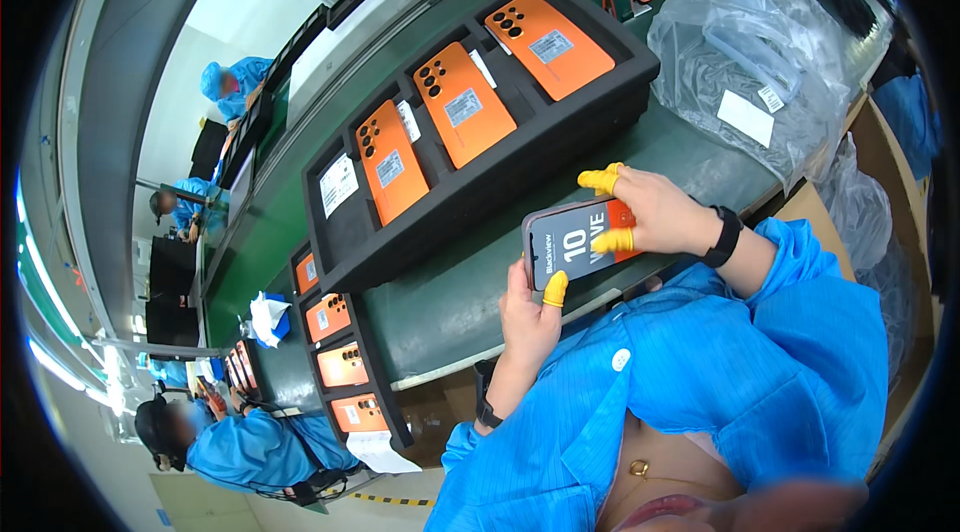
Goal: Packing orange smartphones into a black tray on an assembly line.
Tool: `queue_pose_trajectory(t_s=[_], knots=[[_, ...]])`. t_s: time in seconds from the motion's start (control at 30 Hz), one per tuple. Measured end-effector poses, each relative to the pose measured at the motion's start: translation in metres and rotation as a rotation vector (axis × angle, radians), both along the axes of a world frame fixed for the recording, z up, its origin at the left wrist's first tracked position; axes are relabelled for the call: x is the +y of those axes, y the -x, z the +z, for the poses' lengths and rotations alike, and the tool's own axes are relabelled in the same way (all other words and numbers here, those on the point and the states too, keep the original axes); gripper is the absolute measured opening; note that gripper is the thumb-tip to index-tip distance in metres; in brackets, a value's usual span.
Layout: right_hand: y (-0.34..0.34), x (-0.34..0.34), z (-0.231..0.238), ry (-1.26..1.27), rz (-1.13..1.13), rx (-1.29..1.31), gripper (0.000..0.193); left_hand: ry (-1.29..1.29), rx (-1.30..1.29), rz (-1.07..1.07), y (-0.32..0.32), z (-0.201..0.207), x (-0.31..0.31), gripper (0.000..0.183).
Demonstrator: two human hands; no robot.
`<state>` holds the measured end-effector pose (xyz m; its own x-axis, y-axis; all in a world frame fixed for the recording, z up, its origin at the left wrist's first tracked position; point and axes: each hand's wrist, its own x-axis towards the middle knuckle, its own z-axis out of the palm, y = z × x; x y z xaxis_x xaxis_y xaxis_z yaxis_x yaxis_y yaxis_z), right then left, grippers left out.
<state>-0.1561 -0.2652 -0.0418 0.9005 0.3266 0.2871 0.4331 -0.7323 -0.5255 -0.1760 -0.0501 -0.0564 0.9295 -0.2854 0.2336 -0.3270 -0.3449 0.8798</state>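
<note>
A smartphone [566, 244] with a dark printed film on its front and orange at its right end lies between my hands, over the near edge of the green bench. My left hand [530, 327] supports its left end, the thumb in a yellow finger cot at the lower edge. My right hand [665, 215] grips the right end, with yellow finger cots on its thumb and finger. Beyond them stands a black foam tray [470, 200] holding an orange phone [400, 182], another orange phone [465, 132] and a third orange phone [570, 67], backs up with labels.
A second black tray [392, 402] with several orange phones sits to the left. Clear plastic bags [690, 42] lie at the right, above a cardboard box [808, 217]. A co-worker in blue [260, 447] sits at the left; others work across the line.
</note>
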Motion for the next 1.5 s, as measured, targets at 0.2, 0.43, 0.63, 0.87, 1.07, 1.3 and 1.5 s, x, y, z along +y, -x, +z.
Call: queue_pose_trajectory(t_s=[0.2,0.43,0.63,0.87,1.07,1.3,1.5], knots=[[-0.001,-0.004,0.007,0.043,0.016,0.202,0.038,-0.057,0.198,0.072,-0.009,0.002,0.007,0.033],[0.022,0.024,0.011,-1.294,0.245,0.509,0.028,0.05,0.431,-0.53,0.012,0.009,-0.014,0.05],[0.023,0.036,0.0,-1.304,0.185,0.277,0.031,0.136,0.316,-0.415,0.016,-0.005,-0.008,0.032],[0.028,0.047,0.003,-1.24,0.121,0.236,0.036,0.203,0.206,-0.171,0.018,-0.007,-0.007,0.03],[0.03,0.051,-0.004,-1.284,0.175,0.173,0.033,-0.093,-0.134,-0.021,0.02,0.002,-0.005,0.03],[0.022,0.051,-0.01,-1.135,-0.076,0.136,0.025,0.272,0.298,-0.089,0.016,-0.013,-0.021,0.019],[0.025,0.057,-0.02,-1.096,-0.093,0.166,0.025,0.056,0.005,0.047,0.017,-0.041,-0.014,0.018]])
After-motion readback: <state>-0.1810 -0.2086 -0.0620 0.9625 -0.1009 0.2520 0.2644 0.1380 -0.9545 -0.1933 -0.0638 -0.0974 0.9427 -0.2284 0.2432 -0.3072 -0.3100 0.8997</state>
